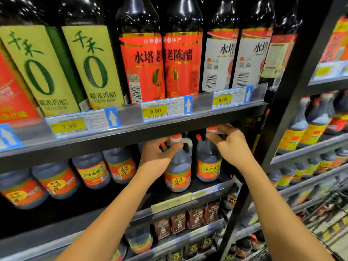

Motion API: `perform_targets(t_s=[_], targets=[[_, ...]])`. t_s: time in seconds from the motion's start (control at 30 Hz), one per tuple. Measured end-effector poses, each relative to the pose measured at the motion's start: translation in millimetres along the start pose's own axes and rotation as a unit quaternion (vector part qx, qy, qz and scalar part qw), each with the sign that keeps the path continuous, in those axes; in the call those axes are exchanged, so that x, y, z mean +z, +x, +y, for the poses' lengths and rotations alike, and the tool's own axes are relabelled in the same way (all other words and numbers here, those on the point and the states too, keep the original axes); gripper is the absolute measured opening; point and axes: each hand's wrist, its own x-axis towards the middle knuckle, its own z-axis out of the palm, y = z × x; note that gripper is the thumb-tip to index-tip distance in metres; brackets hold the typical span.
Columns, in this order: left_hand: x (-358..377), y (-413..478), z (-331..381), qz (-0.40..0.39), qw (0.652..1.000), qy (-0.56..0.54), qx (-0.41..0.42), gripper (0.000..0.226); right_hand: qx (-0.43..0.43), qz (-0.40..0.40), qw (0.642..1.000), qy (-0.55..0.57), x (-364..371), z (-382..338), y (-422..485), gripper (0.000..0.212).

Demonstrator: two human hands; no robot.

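On the middle shelf (105, 206) of a shop rack, two dark vinegar jugs stand upright side by side, close together. The left hand (160, 153) is clamped round the neck of the left jug (178, 172), thumb and fingers curled just below its orange cap, with the jug's clear handle showing at three o'clock of the thumb. The right hand (228, 144) reaches in from five o'clock and grasps the top of the right jug (208, 164), its fingers curled about the neck under the cap. Both jugs rest on the shelf, near its front edge. At nine o'clock of the left jug, more jugs of the same kind (92, 170) stand in a row. At twelve o'clock, above the hands, tall bottles with red labels (143, 66) stand behind a yellow 9.90 price tag (155, 111). At six o'clock, one shelf down, are small brown packs (195, 217).
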Motion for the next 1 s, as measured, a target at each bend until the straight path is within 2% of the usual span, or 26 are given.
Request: perform_targets(t_s=[0.07, 0.2, 0.3, 0.37, 0.43, 0.5, 0.63, 0.77, 0.9, 1.0], targets=[[1, 4, 3, -0.003, 1.0, 0.008, -0.001, 0.036, 0.019, -0.001, 1.0, 0.021, 6, 4, 3, 0.021], [1, 7, 3, -0.001, 0.999, 0.037, -0.012, 0.037, 0.059, 0.017, 0.996, 0.066, 16, 13, 2, 0.028], [2, 8, -3, -0.003, 0.999, 0.047, 0.001, 0.032, 0.084, 0.011, 0.993, 0.087, 20, 24, -3, 0.045], [2, 6, -10, -0.013, 0.999, 0.036, -0.017, 0.028, 0.091, 0.002, 0.99, 0.111, 24, 29, -12, 0.066], [2, -2, -18, -0.029, 0.998, 0.008, -0.047, 0.044, 0.108, -0.008, 0.985, 0.133, 28, 34, -24, 0.085], [2, -18, -29, -0.042, 0.995, -0.055, -0.068, 0.067, 0.115, -0.008, 0.982, 0.147, 32, 42, -39, 0.095], [4, -52, -58, -0.106, 0.986, -0.041, -0.125, 0.078, 0.127, -0.015, 0.981, 0.149, 40, 57, -64, 0.106], [8, -60, -72, -0.114, 0.976, 0.0, -0.184, 0.07, 0.149, 0.026, 0.985, 0.081, 46, 60, -73, 0.088], [10, -59, -73, -0.103, 0.978, 0.03, -0.18, 0.068, 0.171, 0.038, 0.984, 0.02, 47, 60, -62, 0.072], [11, -61, -73, -0.094, 0.98, 0.031, -0.171, 0.066, 0.206, 0.021, 0.978, 0.015, 51, 63, -43, 0.071]])
